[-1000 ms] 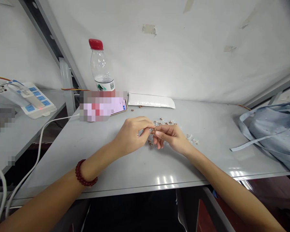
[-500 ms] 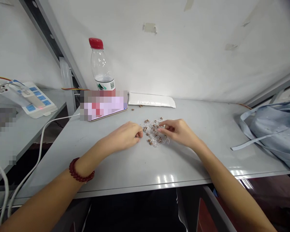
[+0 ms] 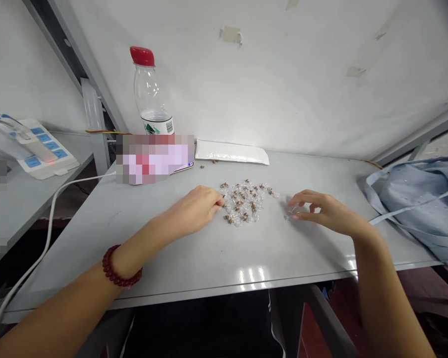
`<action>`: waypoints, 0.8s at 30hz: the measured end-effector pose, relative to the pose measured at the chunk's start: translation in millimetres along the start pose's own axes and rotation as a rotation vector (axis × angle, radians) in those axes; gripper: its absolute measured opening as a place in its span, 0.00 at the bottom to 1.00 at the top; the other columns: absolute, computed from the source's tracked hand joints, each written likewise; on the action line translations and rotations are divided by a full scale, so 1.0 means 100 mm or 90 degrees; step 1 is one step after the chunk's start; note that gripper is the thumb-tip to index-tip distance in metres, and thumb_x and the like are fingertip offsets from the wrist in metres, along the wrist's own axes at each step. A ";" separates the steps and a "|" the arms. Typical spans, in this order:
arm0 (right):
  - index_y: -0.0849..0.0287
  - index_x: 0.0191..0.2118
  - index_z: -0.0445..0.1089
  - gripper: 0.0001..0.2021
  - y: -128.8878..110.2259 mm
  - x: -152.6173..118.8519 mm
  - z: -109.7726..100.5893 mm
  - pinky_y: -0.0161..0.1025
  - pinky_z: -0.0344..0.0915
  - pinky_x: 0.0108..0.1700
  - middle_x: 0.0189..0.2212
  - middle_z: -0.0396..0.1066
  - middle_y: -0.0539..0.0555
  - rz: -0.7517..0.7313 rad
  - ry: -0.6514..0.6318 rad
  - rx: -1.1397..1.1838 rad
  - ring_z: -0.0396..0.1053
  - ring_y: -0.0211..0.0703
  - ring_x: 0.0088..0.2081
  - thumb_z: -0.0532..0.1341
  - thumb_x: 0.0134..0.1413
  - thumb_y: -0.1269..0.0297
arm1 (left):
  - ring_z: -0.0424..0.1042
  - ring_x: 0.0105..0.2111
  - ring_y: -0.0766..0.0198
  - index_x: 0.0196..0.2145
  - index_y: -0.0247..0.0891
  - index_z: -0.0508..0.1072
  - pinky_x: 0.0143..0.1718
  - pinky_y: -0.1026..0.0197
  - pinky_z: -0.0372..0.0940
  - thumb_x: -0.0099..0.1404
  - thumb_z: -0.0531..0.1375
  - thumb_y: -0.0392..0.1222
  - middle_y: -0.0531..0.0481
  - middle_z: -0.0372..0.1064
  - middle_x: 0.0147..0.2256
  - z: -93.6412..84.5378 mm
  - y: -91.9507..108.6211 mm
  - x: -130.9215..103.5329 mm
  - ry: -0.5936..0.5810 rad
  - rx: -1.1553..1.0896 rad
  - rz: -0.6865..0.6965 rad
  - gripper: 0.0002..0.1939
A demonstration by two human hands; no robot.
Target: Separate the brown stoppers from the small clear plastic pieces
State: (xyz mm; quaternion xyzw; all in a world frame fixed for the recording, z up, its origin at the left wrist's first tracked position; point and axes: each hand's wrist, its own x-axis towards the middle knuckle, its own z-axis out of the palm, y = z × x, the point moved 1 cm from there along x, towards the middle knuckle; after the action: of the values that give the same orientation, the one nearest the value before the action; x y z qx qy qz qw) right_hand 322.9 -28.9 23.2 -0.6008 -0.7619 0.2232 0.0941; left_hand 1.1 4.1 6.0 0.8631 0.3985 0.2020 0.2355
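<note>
A loose pile of small clear plastic pieces with brown bits [image 3: 242, 201] lies spread on the grey table. My left hand [image 3: 199, 206], with a dark red bead bracelet [image 3: 121, 266] on its wrist, rests at the pile's left edge. Its fingers are pinched together, and whatever is between them is too small to make out. To the right of the pile, apart from it, is my right hand [image 3: 321, 214]. Its thumb and forefinger curve around a small clear plastic piece [image 3: 290, 213] at the fingertips.
Behind the pile lies a white padded packet [image 3: 231, 152], with a few stray brown bits [image 3: 202, 166] in front. A red-capped bottle [image 3: 153, 99] and a phone [image 3: 157, 161] stand back left. Pale blue cloth bag [image 3: 414, 199] at right; power strip [image 3: 47, 149] far left.
My right hand has moved right, away from the pile, with a small clear piece at its fingertips. The pile looks more spread to the right. My left hand has stayed nearly in place.
</note>
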 end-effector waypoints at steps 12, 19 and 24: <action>0.57 0.38 0.73 0.09 -0.17 0.09 0.28 0.40 0.67 0.34 0.37 0.70 0.56 -0.112 0.071 -0.036 0.67 0.39 0.29 0.56 0.57 0.63 | 0.70 0.31 0.63 0.31 0.37 0.76 0.32 0.62 0.61 0.62 0.52 0.34 0.49 0.74 0.33 -0.04 0.06 0.03 -0.031 0.016 -0.036 0.12; 0.56 0.37 0.76 0.14 -0.33 0.21 0.39 0.42 0.66 0.33 0.36 0.71 0.59 -0.214 0.134 -0.061 0.68 0.42 0.29 0.52 0.61 0.61 | 0.70 0.31 0.64 0.32 0.36 0.76 0.34 0.62 0.63 0.62 0.52 0.34 0.50 0.74 0.32 -0.02 0.12 0.03 -0.004 -0.021 -0.019 0.11; 0.55 0.39 0.77 0.12 -0.42 0.27 0.37 0.43 0.66 0.33 0.37 0.73 0.58 -0.229 0.198 0.002 0.69 0.43 0.31 0.55 0.60 0.61 | 0.72 0.32 0.63 0.32 0.37 0.76 0.36 0.61 0.66 0.62 0.54 0.35 0.50 0.75 0.33 -0.01 0.18 0.03 0.037 -0.117 -0.034 0.10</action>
State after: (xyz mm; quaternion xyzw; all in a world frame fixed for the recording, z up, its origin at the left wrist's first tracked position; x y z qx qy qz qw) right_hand 263.8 -18.5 5.9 -0.4821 -0.8327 0.1085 0.2499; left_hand 13.1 -3.4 17.5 0.8206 0.4081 0.2562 0.3072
